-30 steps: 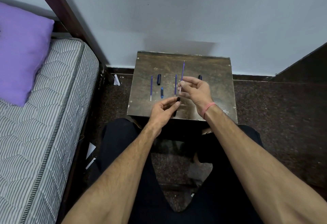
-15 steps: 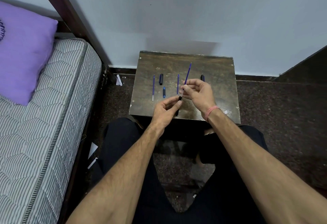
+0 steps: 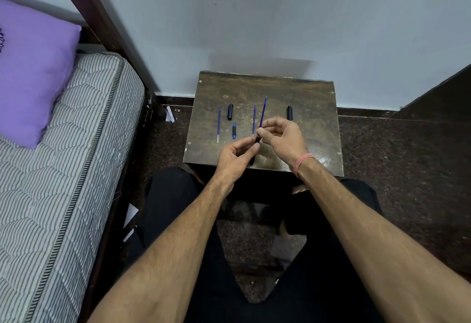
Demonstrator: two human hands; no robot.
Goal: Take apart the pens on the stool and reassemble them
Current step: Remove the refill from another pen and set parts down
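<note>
Pen parts lie on a dark wooden stool [image 3: 313,108]. My left hand [image 3: 235,160] grips a black pen barrel [image 3: 254,150], whose open end points up toward my right hand. My right hand [image 3: 283,135] pinches a thin purple refill [image 3: 262,113] that slants up and away, its lower end at the barrel's mouth. Flat on the stool are a second refill [image 3: 218,123] at the left, a black cap [image 3: 230,111], a short blue piece [image 3: 234,131], a third refill [image 3: 254,118] and another black cap [image 3: 289,112] at the right.
A bed with a striped mattress [image 3: 58,164] and a purple pillow [image 3: 33,72] stands at the left. A pale wall [image 3: 254,16] rises right behind the stool. A crumpled clear wrapper [image 3: 323,160] lies at the stool's near right corner. My legs in black trousers are under my arms.
My right hand has brought the purple refill's lower end down to the mouth of the barrel in my left hand. Both hands stay close together over the stool's front.
</note>
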